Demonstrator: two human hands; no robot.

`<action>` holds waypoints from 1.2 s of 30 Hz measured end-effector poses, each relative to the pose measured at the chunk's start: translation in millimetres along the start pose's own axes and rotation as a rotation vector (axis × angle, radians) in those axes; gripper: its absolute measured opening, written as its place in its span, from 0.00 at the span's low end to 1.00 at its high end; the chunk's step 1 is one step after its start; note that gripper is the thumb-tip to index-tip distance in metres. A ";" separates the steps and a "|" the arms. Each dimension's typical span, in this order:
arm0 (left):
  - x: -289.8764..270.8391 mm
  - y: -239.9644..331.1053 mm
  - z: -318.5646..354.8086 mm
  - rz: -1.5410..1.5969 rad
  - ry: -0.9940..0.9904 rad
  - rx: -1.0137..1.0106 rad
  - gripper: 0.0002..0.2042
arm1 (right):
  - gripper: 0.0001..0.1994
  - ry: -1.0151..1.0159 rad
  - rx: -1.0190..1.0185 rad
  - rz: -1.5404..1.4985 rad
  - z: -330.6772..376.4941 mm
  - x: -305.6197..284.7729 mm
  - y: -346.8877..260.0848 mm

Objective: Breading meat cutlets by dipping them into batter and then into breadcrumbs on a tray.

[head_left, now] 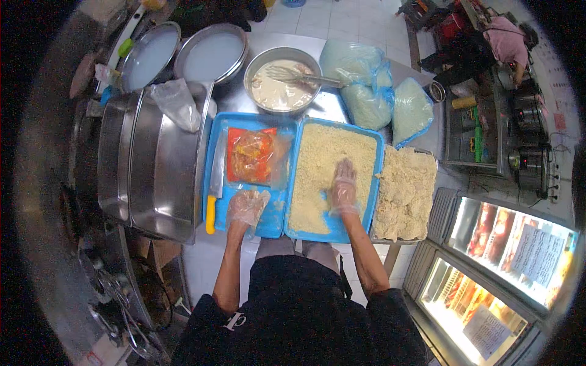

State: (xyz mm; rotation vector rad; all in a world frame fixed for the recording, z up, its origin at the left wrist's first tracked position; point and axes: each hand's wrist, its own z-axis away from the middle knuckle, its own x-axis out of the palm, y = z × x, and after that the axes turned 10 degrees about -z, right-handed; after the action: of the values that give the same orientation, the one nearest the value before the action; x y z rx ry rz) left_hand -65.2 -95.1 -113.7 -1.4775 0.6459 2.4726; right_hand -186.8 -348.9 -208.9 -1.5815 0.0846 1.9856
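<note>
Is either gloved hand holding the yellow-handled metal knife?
No: the yellow-handled metal knife lies along the left side of the left blue rectangular tray, apart from the left hand and right hand.

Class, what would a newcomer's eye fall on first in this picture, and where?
Probably the blue tray of pale crumbs at the centre, with the gloved right hand laid on them. Next, the yellow-handled knife along the left side of the neighbouring tray, and the glowing display cases at lower right.
</note>
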 end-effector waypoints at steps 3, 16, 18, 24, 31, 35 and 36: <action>-15.0 12.5 2.0 0.001 -0.094 -0.097 0.23 | 0.33 0.186 -0.130 0.356 -16.0 9.9 21.7; 27.3 -21.0 3.1 0.030 0.183 0.107 0.21 | 0.24 -0.230 -0.076 -0.417 -66.3 -57.5 120.7; -1.8 -19.6 20.9 0.137 0.026 -0.118 0.21 | 0.22 -0.161 0.176 -0.279 -64.6 -88.8 60.8; 9.2 -6.9 8.5 0.066 0.080 -0.092 0.22 | 0.32 0.556 0.061 0.179 27.8 70.2 95.2; 20.8 -16.9 7.9 0.433 -0.156 -0.332 0.22 | 0.20 0.158 0.284 -0.850 -1.9 -0.2 56.2; 14.9 -8.1 1.1 0.192 -0.070 -0.174 0.21 | 0.30 0.292 0.072 -0.069 -22.5 21.9 17.3; 10.0 -6.0 6.2 0.184 -0.090 -0.202 0.21 | 0.33 0.361 -0.004 0.023 -18.8 16.3 -0.7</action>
State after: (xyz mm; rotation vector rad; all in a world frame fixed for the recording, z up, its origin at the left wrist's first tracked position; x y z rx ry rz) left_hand -72.7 -87.5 -121.5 -1.4205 0.5516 2.7997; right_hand -172.0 -349.3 -229.0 -1.9317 0.2414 1.6958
